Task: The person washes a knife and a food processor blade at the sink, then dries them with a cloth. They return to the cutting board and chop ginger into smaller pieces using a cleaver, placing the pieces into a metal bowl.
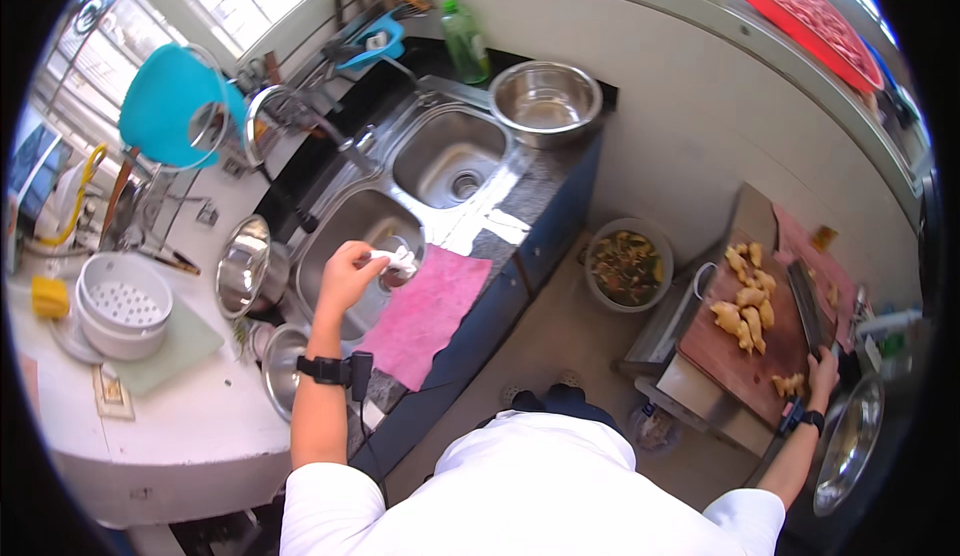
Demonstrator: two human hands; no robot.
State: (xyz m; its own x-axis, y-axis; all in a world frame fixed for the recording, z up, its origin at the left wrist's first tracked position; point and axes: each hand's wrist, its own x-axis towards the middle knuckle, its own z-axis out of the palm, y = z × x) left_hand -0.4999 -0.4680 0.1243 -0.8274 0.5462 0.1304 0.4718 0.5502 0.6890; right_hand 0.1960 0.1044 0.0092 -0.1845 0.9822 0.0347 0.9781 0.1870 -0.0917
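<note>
Over the near sink basin (337, 233), my left hand (351, 274) pinches a small crumpled white thing (397, 258), perhaps paper or cloth. A pink cloth (427, 316) lies beside it over the counter's edge. At the right, my right hand (823, 376) is at the handle end of a cleaver (804, 304), its fingers closed around the handle. The blade rests along the far edge of a wooden cutting board (720, 346). Several pieces of ginger root (750, 297) lie on the board, and a smaller piece (787, 385) lies near my right hand.
A steel bowl (546, 102) stands beside the far basin (450, 158). A bucket of food scraps (630, 265) is on the floor between counter and board. Steel bowls (244, 267) and a white colander (125, 293) stand at the left. A steel basin (849, 443) leans at the far right.
</note>
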